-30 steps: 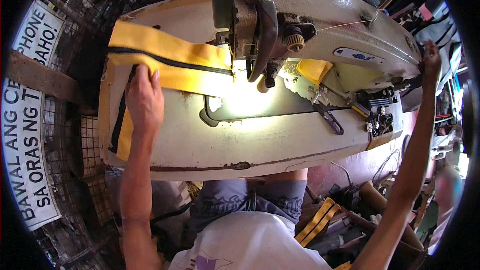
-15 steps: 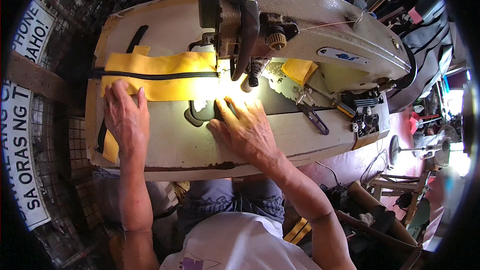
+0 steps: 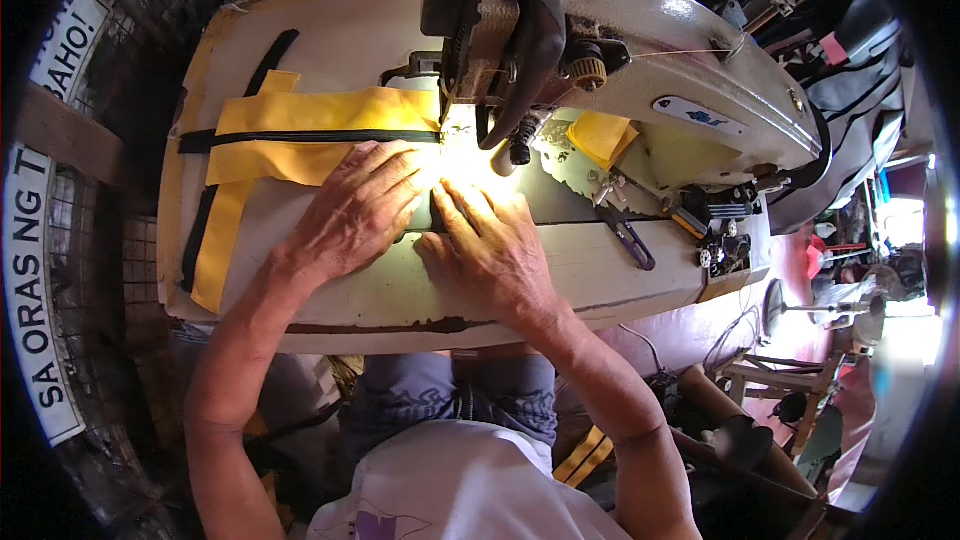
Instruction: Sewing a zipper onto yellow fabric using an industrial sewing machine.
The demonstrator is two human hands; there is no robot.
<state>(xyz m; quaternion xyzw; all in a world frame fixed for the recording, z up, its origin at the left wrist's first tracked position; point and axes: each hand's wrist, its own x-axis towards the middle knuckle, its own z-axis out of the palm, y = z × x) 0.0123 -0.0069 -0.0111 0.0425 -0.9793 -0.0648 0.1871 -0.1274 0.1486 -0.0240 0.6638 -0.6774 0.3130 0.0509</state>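
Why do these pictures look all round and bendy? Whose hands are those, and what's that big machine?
There's no robot here, just a person. The camera sits on their head and looks down; its wide fisheye lens bends straight edges. That's why you see their own arms and lap.

The big cream machine is a sewing machine, standing on a pale table. A yellow strip with a black zipper along it reaches into the bright light under the machine. Another yellow-and-black strip lies beneath it.

The left hand rests over the yellow strip's near edge. The right hand lies beside it. Glare hides whether the fingertips pinch anything.
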